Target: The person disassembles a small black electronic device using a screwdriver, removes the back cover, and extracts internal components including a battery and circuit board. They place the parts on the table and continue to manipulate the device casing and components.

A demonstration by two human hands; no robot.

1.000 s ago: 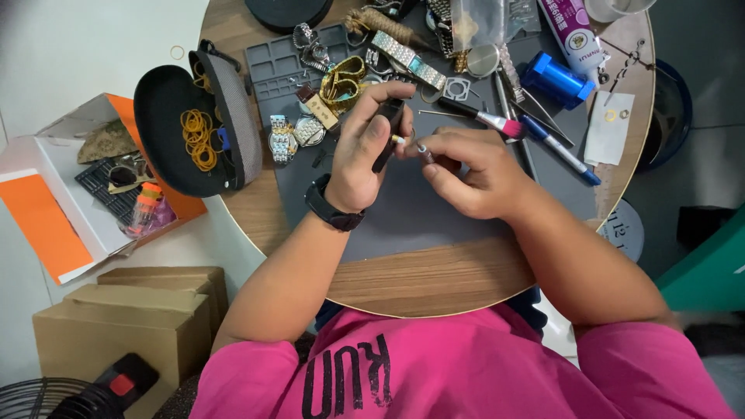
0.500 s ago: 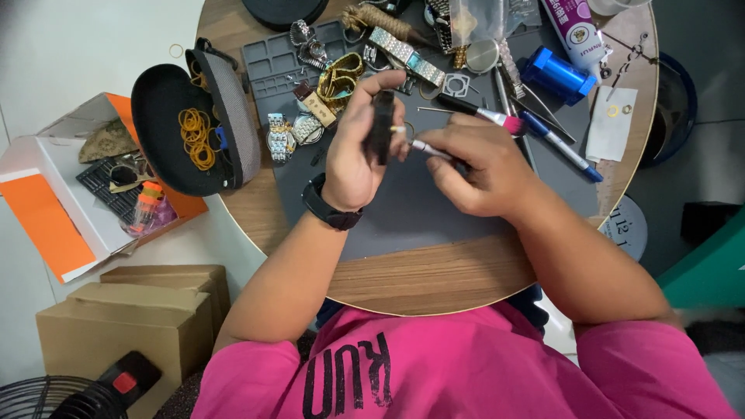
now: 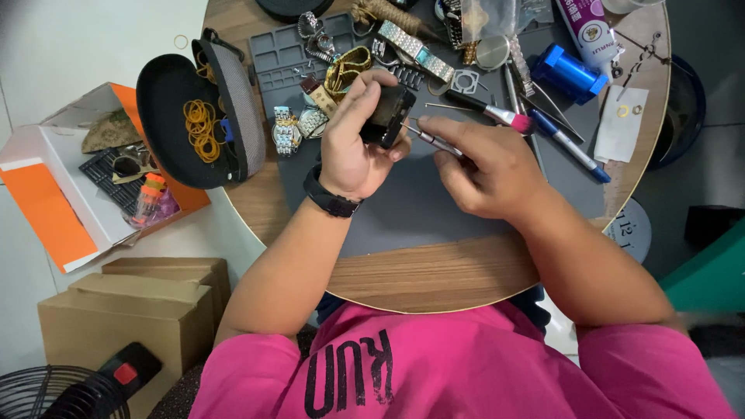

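My left hand [image 3: 353, 143] grips a dark rectangular watch case [image 3: 389, 115] and holds it up over the grey work mat [image 3: 403, 209]. A black band sits on that wrist. My right hand [image 3: 485, 167] pinches a thin metal tool [image 3: 431, 140] whose tip touches the lower edge of the watch case. Both hands are near the middle of a round wooden table [image 3: 434, 275].
Watches and bracelets [image 3: 349, 66] lie on a grey parts tray behind the hands. An open black case with rubber bands [image 3: 198, 124] sits at the left. A small brush [image 3: 497, 115], a blue pen [image 3: 570, 147], a blue box [image 3: 566, 74] and a tube lie to the right. Cardboard boxes stand on the floor at the left.
My left hand has turned the watch case more upright and lifted it slightly. My right hand has brought the tool tip against the case.
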